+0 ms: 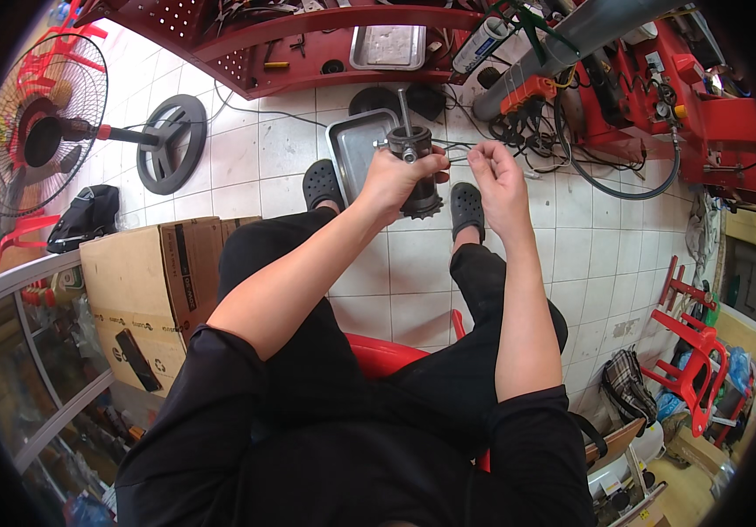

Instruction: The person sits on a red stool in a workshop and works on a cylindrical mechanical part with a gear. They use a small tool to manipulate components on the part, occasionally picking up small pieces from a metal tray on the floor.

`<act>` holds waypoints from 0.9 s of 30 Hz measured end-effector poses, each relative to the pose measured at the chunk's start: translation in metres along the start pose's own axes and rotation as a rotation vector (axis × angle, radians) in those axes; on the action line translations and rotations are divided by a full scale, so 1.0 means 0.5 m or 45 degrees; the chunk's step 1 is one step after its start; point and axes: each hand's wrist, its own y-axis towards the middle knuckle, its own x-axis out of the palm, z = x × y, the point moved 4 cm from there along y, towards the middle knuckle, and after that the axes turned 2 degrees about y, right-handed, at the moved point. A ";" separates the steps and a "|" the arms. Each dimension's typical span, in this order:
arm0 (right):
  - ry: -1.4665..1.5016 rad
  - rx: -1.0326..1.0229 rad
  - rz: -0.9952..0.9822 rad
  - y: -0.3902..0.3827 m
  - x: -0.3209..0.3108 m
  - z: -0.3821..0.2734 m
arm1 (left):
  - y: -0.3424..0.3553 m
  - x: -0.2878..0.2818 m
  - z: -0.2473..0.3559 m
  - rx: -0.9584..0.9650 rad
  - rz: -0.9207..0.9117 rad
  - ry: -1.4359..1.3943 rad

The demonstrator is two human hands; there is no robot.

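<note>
My left hand [385, 183] is wrapped round a dark cylindrical metal part [419, 200], held roughly upright over the floor between my feet. Teeth ring the lower end of this part. A thin metal rod [403, 112] rises from its top, and a small bright fitting [410, 156] sticks out of its side near the upper rim. To the right of the part, apart from it, my right hand [499, 183] is raised with thumb and fingertips pinched together. Whatever may be between those fingertips is too small to make out.
A grey metal tray [339, 140] lies on the tiles beyond the part. Behind it stands a red workbench [308, 66] bearing another tray [388, 46]. Cables and a black hose [611, 189] run at right. At left are a fan [43, 140] and a cardboard box [128, 272] with a phone [138, 360].
</note>
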 end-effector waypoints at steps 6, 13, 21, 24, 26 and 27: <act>-0.287 -0.035 0.021 -0.003 -0.005 -0.010 | -0.003 0.002 0.003 0.007 -0.033 0.074; 0.064 -0.113 0.141 -0.017 0.000 -0.049 | 0.010 -0.004 -0.020 -0.102 -0.026 -0.224; 0.054 -0.175 0.186 -0.016 -0.006 -0.049 | 0.013 -0.004 -0.018 -0.130 -0.034 -0.295; 0.087 -0.073 0.058 -0.018 -0.009 -0.037 | 0.012 -0.004 -0.016 -0.105 -0.044 -0.271; -0.019 -0.021 0.130 -0.016 -0.022 -0.026 | 0.014 -0.006 -0.018 -0.101 -0.020 -0.303; -0.073 0.007 0.166 -0.015 -0.020 -0.033 | 0.016 -0.007 -0.020 -0.100 -0.009 -0.319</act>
